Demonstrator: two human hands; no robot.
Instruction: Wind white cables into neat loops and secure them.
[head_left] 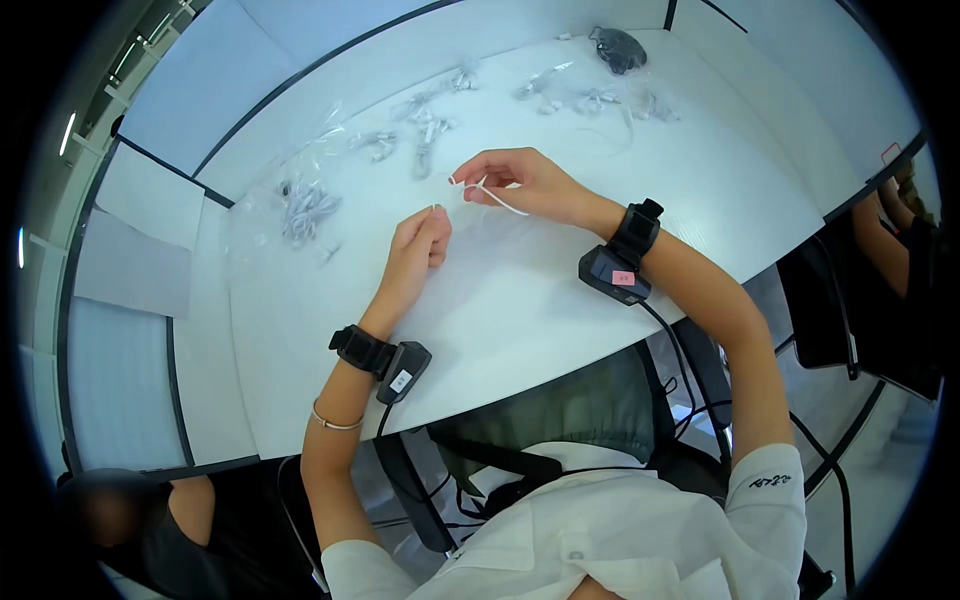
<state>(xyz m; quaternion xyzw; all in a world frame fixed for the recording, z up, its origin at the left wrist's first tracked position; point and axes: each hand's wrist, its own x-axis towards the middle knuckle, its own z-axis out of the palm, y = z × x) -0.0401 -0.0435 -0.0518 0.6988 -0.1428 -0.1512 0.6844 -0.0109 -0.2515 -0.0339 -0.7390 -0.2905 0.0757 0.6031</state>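
Observation:
Between the fingertips of my right hand (530,186) is a thin white cable (503,203), which bends in a loose curve below the fingers. Its short end sticks out to the left, by the index fingertip. My left hand (414,250) is lower and further left, closed with thumb and fingers pressed together. A small white tip shows at the top of that pinch, too small to name. The two hands are a short gap apart over the white table (540,290). Each wrist wears a black strap with a small black box.
Bundled white cables (308,212) lie at the table's left, beside clear plastic bags. More small bagged cables (428,135) are spread along the back. A dark bagged object (619,50) sits at the far edge. Partition panels (330,75) border the table. Other people sit at both sides.

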